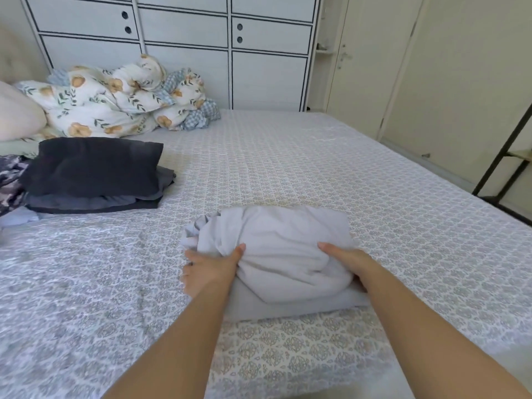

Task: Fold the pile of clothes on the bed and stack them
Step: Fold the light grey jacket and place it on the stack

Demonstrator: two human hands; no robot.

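A pale lilac-grey garment [276,249] lies bunched and partly folded on the patterned bed sheet [316,156], in front of me. My left hand [208,269] grips its left edge, thumb on top and fingers tucked under the cloth. My right hand [348,262] holds the right side, thumb pressed on top and fingers hidden beneath. A stack of folded dark clothes [95,174], black on top of grey, sits at the left of the bed.
A crumpled floral duvet [123,96] and a pale pillow [17,113] lie at the head of the bed. Unfolded patterned and light clothes [11,191] lie at the far left. White cabinets [184,38] stand behind; a black metal rack [506,156] stands at the right.
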